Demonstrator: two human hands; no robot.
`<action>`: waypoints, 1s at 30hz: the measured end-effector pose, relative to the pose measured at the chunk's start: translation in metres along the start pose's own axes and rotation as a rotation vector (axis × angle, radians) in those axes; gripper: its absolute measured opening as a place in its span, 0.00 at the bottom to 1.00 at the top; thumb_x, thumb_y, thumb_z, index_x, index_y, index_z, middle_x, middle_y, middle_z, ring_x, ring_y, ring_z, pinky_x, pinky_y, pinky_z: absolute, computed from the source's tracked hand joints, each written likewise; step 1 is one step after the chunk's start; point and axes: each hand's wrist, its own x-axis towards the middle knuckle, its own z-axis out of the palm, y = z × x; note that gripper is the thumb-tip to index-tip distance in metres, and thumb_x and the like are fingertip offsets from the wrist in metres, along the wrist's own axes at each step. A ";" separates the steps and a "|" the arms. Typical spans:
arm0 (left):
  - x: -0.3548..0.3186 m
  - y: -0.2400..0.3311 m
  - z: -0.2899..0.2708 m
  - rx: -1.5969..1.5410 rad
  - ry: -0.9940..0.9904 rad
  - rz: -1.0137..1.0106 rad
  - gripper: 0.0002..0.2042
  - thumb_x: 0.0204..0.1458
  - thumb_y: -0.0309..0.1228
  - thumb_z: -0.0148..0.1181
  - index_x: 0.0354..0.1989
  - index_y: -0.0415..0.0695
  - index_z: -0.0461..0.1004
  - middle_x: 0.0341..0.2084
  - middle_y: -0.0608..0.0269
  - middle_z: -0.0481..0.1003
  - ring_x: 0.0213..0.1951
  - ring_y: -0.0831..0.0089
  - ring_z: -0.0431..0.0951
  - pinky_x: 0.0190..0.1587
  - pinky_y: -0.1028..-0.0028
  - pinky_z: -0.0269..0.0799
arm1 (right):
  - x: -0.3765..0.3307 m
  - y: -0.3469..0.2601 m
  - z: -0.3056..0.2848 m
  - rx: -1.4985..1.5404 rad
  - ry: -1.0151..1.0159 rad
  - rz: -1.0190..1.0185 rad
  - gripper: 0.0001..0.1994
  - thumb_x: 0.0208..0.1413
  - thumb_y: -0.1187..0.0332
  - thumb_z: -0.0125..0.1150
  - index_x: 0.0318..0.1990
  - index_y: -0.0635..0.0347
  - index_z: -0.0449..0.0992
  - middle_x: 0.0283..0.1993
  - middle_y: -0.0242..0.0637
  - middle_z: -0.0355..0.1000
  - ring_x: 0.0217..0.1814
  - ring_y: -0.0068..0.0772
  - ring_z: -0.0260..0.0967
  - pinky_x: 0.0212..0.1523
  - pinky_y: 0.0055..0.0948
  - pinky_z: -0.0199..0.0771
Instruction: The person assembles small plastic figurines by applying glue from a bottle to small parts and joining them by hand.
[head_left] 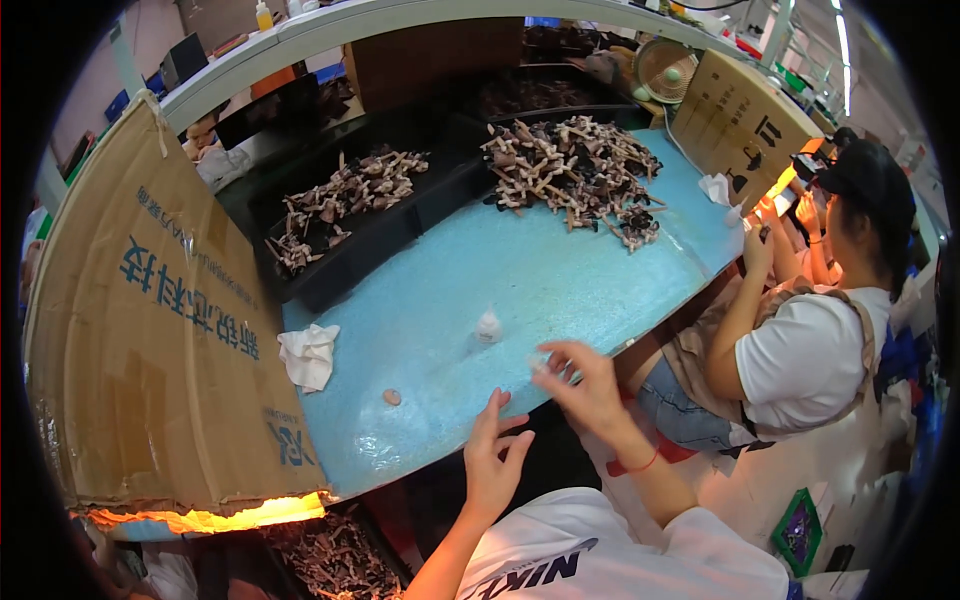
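My right hand [590, 392] is raised above the near edge of the blue tabletop [420, 290]. Its thumb and forefinger are pinched on a small whitish, translucent thing [540, 363], whose kind is too small to tell. To its left is my left hand [494, 460], fingers apart, holding nothing. Beyond the hands a small white, cone-shaped lump [488, 327] rests on the table. Further left lies a small pinkish-beige piece [391, 397].
A large heap of small brown and beige pieces [570, 175] covers the far right. More fill a black tray [400, 225]. Cardboard walls stand left [170, 330] and right [745, 125]. A crumpled white tissue [310, 357] lies at the left; another person [810, 350] sits at the right.
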 end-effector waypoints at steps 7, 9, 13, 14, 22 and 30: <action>-0.015 0.002 -0.005 0.064 0.098 0.112 0.22 0.48 0.15 0.52 0.55 0.33 0.61 0.45 0.55 0.67 0.39 0.73 0.73 0.37 0.78 0.74 | -0.026 -0.032 0.026 -0.004 -0.128 -0.328 0.15 0.46 0.71 0.62 0.44 0.62 0.74 0.29 0.39 0.70 0.28 0.31 0.69 0.25 0.26 0.68; -0.018 -0.001 -0.015 -0.102 0.110 0.029 0.20 0.49 0.14 0.49 0.54 0.31 0.62 0.43 0.57 0.68 0.41 0.73 0.72 0.36 0.79 0.73 | -0.024 -0.036 0.024 -0.004 -0.178 -0.319 0.15 0.47 0.72 0.61 0.44 0.63 0.74 0.28 0.39 0.71 0.27 0.32 0.69 0.25 0.26 0.67; -0.018 0.015 -0.035 -0.643 0.057 -0.262 0.16 0.56 0.21 0.42 0.54 0.32 0.62 0.46 0.49 0.69 0.42 0.66 0.74 0.39 0.72 0.73 | -0.002 -0.031 0.015 -0.001 -0.102 -0.205 0.13 0.47 0.77 0.59 0.42 0.62 0.75 0.26 0.38 0.72 0.27 0.27 0.70 0.26 0.23 0.68; -0.019 0.016 -0.040 -0.701 0.062 -0.261 0.16 0.57 0.22 0.41 0.53 0.32 0.63 0.46 0.48 0.69 0.42 0.64 0.74 0.39 0.71 0.73 | 0.012 -0.023 0.015 -0.017 0.003 -0.188 0.14 0.47 0.77 0.59 0.43 0.61 0.75 0.28 0.38 0.72 0.28 0.26 0.70 0.26 0.22 0.68; -0.026 0.013 -0.052 -0.625 0.133 -0.221 0.13 0.57 0.24 0.46 0.48 0.31 0.67 0.43 0.50 0.72 0.37 0.65 0.76 0.33 0.72 0.74 | 0.061 0.043 0.058 -0.172 -0.058 -0.181 0.18 0.37 0.70 0.68 0.39 0.60 0.73 0.43 0.38 0.68 0.47 0.35 0.61 0.39 0.30 0.68; -0.026 0.028 -0.056 -0.353 0.266 -0.049 0.11 0.51 0.16 0.51 0.42 0.31 0.71 0.39 0.54 0.71 0.35 0.67 0.76 0.31 0.77 0.77 | 0.023 -0.017 0.028 0.544 -0.275 0.195 0.10 0.47 0.82 0.57 0.39 0.70 0.69 0.39 0.43 0.72 0.38 0.29 0.72 0.40 0.24 0.71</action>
